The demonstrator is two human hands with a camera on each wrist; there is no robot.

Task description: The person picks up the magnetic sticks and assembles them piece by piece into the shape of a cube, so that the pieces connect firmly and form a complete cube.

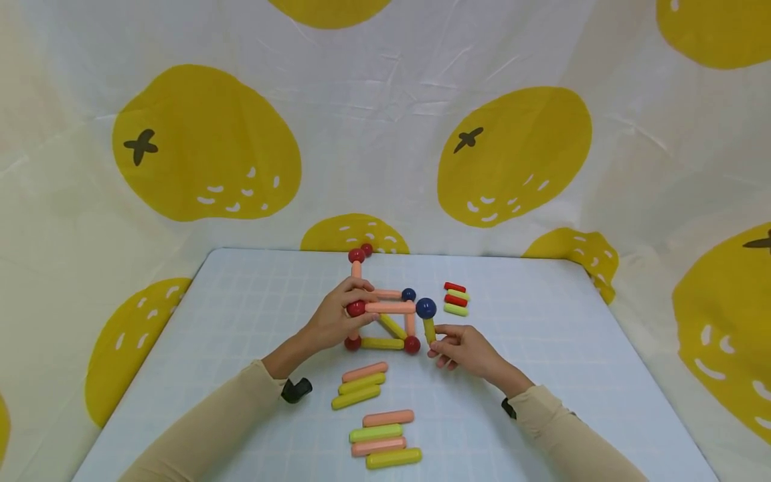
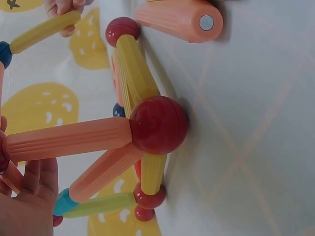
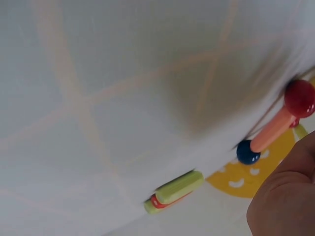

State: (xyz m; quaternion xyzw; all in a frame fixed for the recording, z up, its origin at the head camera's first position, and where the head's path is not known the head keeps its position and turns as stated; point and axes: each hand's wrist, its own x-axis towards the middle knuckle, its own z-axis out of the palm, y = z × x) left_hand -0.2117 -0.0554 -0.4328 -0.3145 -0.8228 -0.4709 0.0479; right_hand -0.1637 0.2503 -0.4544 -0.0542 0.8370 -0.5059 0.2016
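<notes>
A frame of magnetic rods and balls stands mid-table. My left hand (image 1: 343, 313) grips it around an upper red ball (image 1: 357, 308), where a pink rod (image 1: 390, 308) starts and runs right. At that rod's right end sits a blue ball (image 1: 426, 308), with a yellow rod (image 1: 429, 331) hanging from it. My right hand (image 1: 468, 349) pinches this yellow rod near its lower end; the left wrist view also shows the yellow rod (image 2: 45, 32) joined to the ball. Lower down, a yellow rod (image 1: 382, 343) links two red balls. Only part of the right hand (image 3: 288, 191) appears in its own wrist view.
Loose pink and yellow rods (image 1: 360, 383) lie in front of the frame, and another row of rods (image 1: 385, 438) is nearer the table's front. Short red and green rods (image 1: 456, 300) lie behind the right hand. A fruit-print cloth (image 1: 373, 167) hangs behind the table.
</notes>
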